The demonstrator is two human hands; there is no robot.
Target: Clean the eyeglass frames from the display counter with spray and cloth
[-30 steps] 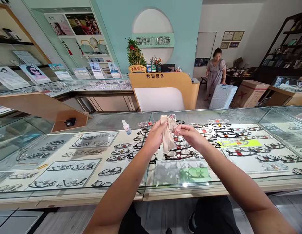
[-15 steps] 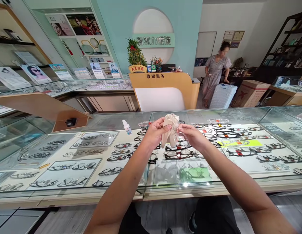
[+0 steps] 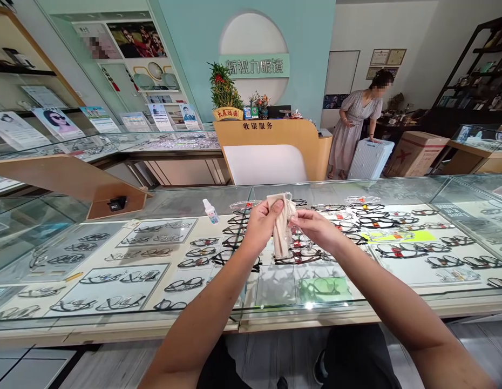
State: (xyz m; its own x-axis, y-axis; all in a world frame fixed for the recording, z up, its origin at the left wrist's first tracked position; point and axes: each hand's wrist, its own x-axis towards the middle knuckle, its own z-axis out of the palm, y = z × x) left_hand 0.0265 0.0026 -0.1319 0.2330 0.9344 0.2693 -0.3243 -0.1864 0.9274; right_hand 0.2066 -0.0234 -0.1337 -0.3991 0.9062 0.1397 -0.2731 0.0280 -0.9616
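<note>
My left hand pinches a beige cleaning cloth that hangs down between both hands. My right hand grips a pair of clear-framed glasses, mostly hidden by the cloth and fingers. Both hands hover close together above the glass display counter, whose case holds several rows of eyeglass frames.
A small spray bottle stands on the counter left of my hands. A wooden cashier desk sits beyond. A person in a dress bends over a white suitcase beside a cardboard box. More display cases stand left and right.
My hands shifted the cloth slightly over the glasses. The person at the back has moved right and bent toward the suitcase.
</note>
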